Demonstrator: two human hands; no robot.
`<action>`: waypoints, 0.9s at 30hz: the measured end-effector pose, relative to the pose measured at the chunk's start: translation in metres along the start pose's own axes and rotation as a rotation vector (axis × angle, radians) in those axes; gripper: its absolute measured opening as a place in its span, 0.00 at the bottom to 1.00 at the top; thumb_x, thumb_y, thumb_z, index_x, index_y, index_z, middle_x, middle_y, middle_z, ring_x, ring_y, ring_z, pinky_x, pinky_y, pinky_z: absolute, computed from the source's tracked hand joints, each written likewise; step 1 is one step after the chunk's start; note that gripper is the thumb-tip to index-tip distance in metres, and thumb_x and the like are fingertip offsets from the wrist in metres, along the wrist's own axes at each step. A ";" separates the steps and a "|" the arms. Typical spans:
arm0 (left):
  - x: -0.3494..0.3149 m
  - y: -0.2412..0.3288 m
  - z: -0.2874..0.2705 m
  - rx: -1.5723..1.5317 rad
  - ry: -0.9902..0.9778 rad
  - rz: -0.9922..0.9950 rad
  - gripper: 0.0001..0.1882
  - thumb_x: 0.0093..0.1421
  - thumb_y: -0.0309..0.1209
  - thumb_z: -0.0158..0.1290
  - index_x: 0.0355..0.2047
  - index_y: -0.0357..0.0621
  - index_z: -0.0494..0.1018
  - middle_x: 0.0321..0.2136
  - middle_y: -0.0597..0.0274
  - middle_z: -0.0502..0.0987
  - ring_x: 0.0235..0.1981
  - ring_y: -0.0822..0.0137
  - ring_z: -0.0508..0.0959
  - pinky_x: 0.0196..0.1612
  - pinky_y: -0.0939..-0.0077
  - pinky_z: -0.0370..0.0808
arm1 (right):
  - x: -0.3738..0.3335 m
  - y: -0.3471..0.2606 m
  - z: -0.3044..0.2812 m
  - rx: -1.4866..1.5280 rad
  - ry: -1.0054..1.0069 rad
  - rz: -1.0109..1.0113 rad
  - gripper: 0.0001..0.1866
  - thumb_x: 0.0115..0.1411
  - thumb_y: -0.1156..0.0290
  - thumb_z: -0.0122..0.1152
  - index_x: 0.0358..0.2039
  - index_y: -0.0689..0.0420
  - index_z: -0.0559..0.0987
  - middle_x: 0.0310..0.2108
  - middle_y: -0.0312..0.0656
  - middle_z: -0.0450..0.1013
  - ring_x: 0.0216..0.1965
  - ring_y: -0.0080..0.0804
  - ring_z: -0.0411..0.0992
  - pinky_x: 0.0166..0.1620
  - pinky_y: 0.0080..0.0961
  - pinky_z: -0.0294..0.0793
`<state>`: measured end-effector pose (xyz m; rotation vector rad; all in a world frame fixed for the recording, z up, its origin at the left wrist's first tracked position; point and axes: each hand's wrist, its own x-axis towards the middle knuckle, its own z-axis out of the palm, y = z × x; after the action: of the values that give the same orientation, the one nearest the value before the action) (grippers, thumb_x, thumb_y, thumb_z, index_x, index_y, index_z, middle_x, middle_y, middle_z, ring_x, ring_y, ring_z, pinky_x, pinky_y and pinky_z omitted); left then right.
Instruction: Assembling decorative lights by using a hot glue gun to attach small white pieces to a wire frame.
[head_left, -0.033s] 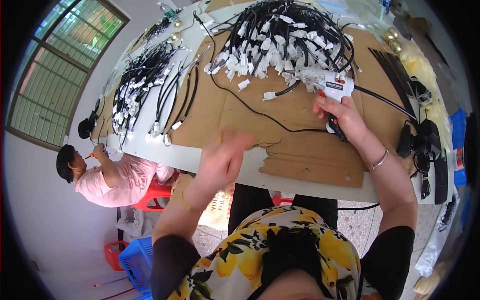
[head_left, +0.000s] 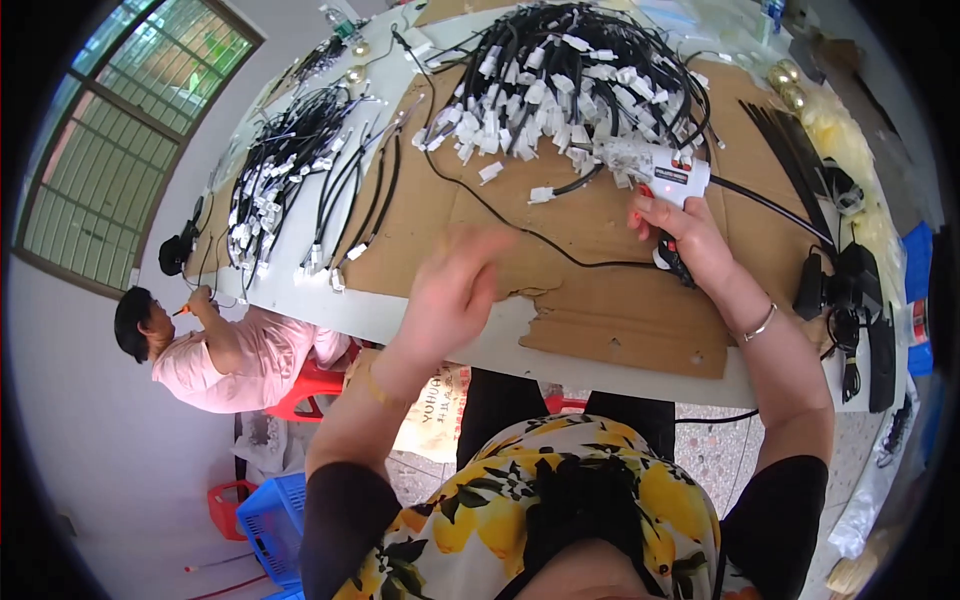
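Note:
My right hand [head_left: 682, 228] grips a white hot glue gun [head_left: 672, 176] with a red trigger, its fingers wrapped around the handle. The gun's nozzle points left, against the edge of a large heap of black cables [head_left: 560, 95] with white connectors. A dark cord [head_left: 600, 263] runs from the handle across the cardboard. My left hand [head_left: 455, 290] hovers above the near edge of the cardboard, blurred by motion. Its fingers are smeared, and nothing can be made out in them. One cable's white connector [head_left: 541, 194] sticks out of the heap toward me.
Brown cardboard [head_left: 630, 335] covers much of the white table. A smaller cable pile [head_left: 275, 190] lies at left, with single cables beside it. Black strips [head_left: 785, 150] and black adapters [head_left: 850, 275] lie at right. A co-worker in pink [head_left: 225, 360] sits at left, near a blue crate [head_left: 272, 525].
My left hand has shifted slightly away from me, its fingers swinging up and still blurred. My right hand and the glue gun stay where they were.

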<state>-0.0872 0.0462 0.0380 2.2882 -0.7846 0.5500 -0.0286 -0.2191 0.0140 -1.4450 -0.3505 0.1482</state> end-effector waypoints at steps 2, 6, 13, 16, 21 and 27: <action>0.034 -0.012 0.013 0.045 0.050 -0.010 0.19 0.44 0.19 0.48 0.39 0.42 0.66 0.34 0.52 0.71 0.38 0.52 0.70 0.41 0.65 0.67 | 0.000 0.001 0.001 0.012 0.034 0.027 0.10 0.52 0.65 0.52 0.29 0.60 0.69 0.22 0.37 0.68 0.23 0.22 0.65 0.29 0.18 0.63; 0.060 -0.052 0.042 0.142 0.042 0.036 0.21 0.42 0.21 0.53 0.40 0.42 0.67 0.35 0.54 0.73 0.39 0.56 0.71 0.43 0.70 0.67 | -0.001 -0.001 0.004 0.018 0.047 0.000 0.11 0.51 0.65 0.53 0.30 0.60 0.69 0.22 0.37 0.68 0.23 0.22 0.65 0.29 0.18 0.63; 0.071 -0.067 0.059 0.234 -0.130 0.066 0.08 0.47 0.24 0.51 0.31 0.40 0.72 0.29 0.54 0.74 0.31 0.55 0.72 0.36 0.68 0.69 | -0.001 -0.004 0.007 0.032 0.095 -0.036 0.11 0.51 0.65 0.51 0.30 0.61 0.69 0.23 0.37 0.69 0.23 0.22 0.64 0.30 0.18 0.63; 0.089 -0.060 0.055 -0.147 0.061 -0.173 0.07 0.55 0.28 0.46 0.32 0.38 0.70 0.30 0.54 0.74 0.26 0.65 0.73 0.31 0.74 0.70 | 0.000 -0.004 0.003 0.025 0.079 -0.081 0.11 0.51 0.64 0.51 0.25 0.60 0.70 0.22 0.36 0.68 0.22 0.21 0.64 0.28 0.16 0.61; 0.120 -0.044 0.008 -1.275 0.359 -0.405 0.09 0.58 0.27 0.42 0.35 0.34 0.67 0.29 0.52 0.74 0.24 0.70 0.72 0.29 0.79 0.71 | -0.001 -0.009 0.007 0.011 0.093 -0.109 0.14 0.50 0.59 0.51 0.21 0.58 0.70 0.20 0.35 0.67 0.21 0.20 0.63 0.27 0.16 0.60; 0.089 -0.063 0.020 -1.540 0.387 -0.467 0.12 0.58 0.31 0.43 0.38 0.35 0.66 0.34 0.49 0.73 0.25 0.68 0.73 0.30 0.77 0.72 | 0.000 -0.011 0.004 0.062 0.075 -0.070 0.10 0.49 0.66 0.53 0.27 0.60 0.69 0.21 0.38 0.68 0.22 0.24 0.65 0.28 0.19 0.64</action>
<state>0.0232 0.0366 0.0460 0.8124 -0.2247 0.0407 -0.0313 -0.2164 0.0250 -1.3715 -0.3316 0.0479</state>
